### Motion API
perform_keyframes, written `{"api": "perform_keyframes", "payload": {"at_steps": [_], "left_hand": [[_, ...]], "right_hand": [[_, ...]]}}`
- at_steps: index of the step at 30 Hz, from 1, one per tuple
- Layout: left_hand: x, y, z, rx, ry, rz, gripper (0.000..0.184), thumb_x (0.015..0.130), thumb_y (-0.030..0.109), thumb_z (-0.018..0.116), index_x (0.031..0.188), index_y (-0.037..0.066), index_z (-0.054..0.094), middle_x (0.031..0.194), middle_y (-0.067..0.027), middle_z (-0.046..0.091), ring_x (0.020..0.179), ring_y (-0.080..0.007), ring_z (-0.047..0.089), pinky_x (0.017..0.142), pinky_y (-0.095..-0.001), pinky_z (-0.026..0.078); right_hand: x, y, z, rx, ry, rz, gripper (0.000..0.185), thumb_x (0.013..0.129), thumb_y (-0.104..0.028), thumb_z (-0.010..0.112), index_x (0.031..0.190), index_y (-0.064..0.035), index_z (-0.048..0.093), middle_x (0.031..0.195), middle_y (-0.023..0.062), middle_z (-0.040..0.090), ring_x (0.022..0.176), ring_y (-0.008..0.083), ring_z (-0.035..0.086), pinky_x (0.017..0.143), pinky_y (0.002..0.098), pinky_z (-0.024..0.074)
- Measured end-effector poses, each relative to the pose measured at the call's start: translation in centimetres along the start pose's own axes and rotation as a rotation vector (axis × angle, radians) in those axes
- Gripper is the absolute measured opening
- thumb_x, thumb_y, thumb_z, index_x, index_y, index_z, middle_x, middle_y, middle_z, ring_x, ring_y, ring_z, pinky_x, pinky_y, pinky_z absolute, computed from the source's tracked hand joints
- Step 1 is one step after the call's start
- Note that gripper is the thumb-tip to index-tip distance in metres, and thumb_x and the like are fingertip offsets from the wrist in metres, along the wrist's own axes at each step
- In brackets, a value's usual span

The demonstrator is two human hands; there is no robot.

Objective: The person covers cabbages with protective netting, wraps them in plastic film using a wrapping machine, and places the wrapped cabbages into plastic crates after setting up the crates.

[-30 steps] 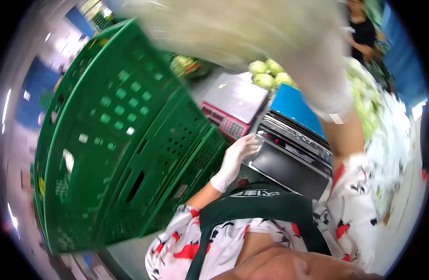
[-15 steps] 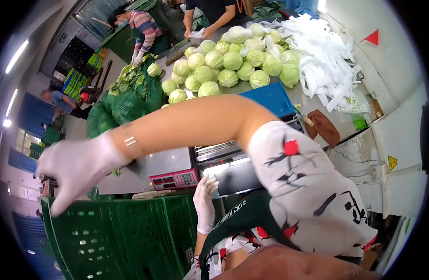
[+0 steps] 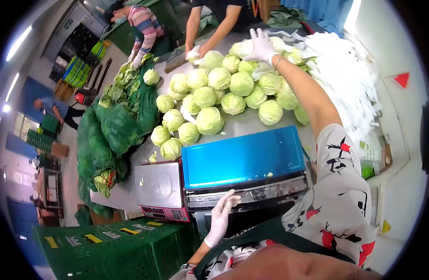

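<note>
My right hand (image 3: 261, 46), in a white glove, stretches far over the heap of pale green cabbages (image 3: 241, 84). Its fingers are spread at the back of the heap, beside a cabbage in white netting (image 3: 243, 49); whether they touch it I cannot tell. Low in the middle, my gloved left hand (image 3: 221, 217) is at the front edge of a wrapping machine with a blue top (image 3: 242, 156). Its fingers are loosely bent and apart, with nothing visible in them. Left of the machine stands a scale (image 3: 158, 185) with a bare metal plate and a red keypad.
White foam net sleeves (image 3: 338, 70) are piled at the right. Bulging green mesh sacks (image 3: 100, 144) line the table's left side. Green crates (image 3: 116, 249) stand in front. Two people work across the table, one with hands (image 3: 193, 52) at a cabbage.
My right hand has swung from above the crates at the left to the back of the cabbage heap, uncovering the scale and blue-topped machine. My left hand stays by the machine's front.
</note>
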State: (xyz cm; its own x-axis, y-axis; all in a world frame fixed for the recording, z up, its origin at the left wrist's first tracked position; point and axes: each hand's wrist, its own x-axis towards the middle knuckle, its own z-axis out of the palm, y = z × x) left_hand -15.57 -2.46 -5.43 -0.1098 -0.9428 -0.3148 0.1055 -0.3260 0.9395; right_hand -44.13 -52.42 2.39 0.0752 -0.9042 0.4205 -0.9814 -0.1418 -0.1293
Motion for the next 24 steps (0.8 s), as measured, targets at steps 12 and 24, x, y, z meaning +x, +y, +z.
{"api": "perform_keyframes", "payload": {"at_steps": [12, 24], "left_hand": [[5.4, 0.7, -0.2, -0.068, 0.115, -0.134, 0.040, 0.104, 0.016, 0.051, 0.140, -0.001, 0.050, 0.122, -0.0142, 0.064, 0.111, -0.0207, 0.063, 0.103, -0.0340, 0.044], [7.8, 2.7, -0.4, -0.015, -0.001, 0.018, 0.060, 0.102, 0.018, 0.055, 0.154, 0.002, 0.030, 0.139, -0.0162, 0.055, 0.128, -0.0235, 0.053, 0.108, -0.0338, 0.040]], "right_hand": [[7.6, 3.7, 10.2, -0.058, -0.336, 0.074, 0.116, 0.056, -0.051, 0.088, 0.149, -0.0053, 0.034, 0.138, 0.0246, 0.049, 0.123, 0.0389, 0.056, 0.101, 0.0430, 0.0494], [-12.7, -3.6, 1.4, 2.240, -0.492, 0.350, 0.052, 0.104, -0.034, 0.046, 0.144, -0.0005, 0.042, 0.136, 0.0139, 0.057, 0.123, 0.0234, 0.057, 0.106, 0.0386, 0.0464]]}}
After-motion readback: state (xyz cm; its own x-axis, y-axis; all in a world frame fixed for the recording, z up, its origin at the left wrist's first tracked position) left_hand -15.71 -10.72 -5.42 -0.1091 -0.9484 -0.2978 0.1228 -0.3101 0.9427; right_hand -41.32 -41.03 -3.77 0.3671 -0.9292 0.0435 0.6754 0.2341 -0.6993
